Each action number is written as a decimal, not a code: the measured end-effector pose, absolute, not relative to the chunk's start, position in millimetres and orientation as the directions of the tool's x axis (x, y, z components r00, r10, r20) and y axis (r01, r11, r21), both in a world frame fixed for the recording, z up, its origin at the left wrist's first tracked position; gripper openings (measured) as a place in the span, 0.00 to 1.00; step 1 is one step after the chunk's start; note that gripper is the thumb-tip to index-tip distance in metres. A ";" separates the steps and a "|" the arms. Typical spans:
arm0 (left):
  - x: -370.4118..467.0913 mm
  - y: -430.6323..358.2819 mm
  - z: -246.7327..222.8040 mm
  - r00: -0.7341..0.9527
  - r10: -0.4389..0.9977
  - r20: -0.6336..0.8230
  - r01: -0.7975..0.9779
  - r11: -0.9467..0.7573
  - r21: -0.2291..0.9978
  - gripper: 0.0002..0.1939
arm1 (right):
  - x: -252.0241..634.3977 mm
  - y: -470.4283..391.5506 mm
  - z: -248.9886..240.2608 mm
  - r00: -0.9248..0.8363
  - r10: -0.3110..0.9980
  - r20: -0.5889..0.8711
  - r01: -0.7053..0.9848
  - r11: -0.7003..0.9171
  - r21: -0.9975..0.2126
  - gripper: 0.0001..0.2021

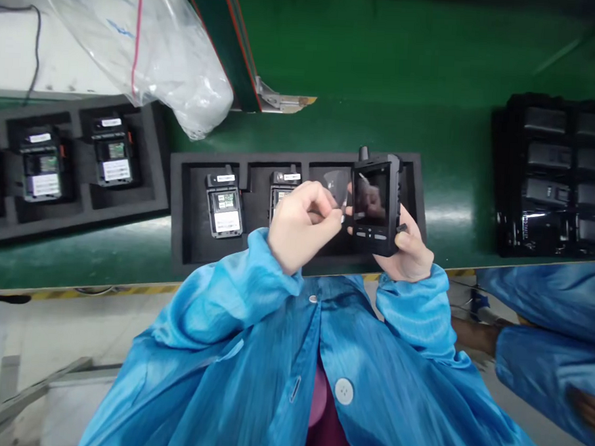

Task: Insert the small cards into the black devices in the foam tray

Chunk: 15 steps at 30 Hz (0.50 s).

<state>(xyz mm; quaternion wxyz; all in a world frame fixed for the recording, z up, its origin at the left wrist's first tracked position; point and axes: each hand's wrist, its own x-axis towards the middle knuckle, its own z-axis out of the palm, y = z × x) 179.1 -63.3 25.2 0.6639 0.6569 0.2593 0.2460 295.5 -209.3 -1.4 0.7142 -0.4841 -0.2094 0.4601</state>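
My right hand is wrapped round a black handheld device, held upright with its dark screen and buttons showing. Just left of the screen, my left hand is closed in a pinch at the corner of a clear film. Below both hands lies a black foam tray. Its left compartment holds a device with a white label and bare circuit board showing. Another device in the middle compartment is partly hidden by my left hand.
A second foam tray with several devices lies at the left. Above it hangs a clear plastic bag. A metal bracket is behind my tray. Stacked black parts stand at the right, near a person's blue sleeve.
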 end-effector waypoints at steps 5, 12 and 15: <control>184.8 -83.4 25.0 0.730 0.659 0.182 -0.068 -0.194 0.979 0.07 | 285.3 -208.3 -11.0 0.511 0.847 -0.149 -0.361 0.054 -0.931 0.45; 172.7 -89.3 15.5 0.769 0.598 0.226 -0.094 -0.245 0.965 0.12 | 286.7 -209.8 -24.5 0.536 0.828 -0.163 -0.393 0.074 -0.916 0.38; 167.5 -79.9 12.3 0.788 0.496 0.366 -0.150 -0.423 0.894 0.17 | 288.9 -209.7 -24.7 0.510 0.853 -0.107 -0.330 0.079 -0.941 0.34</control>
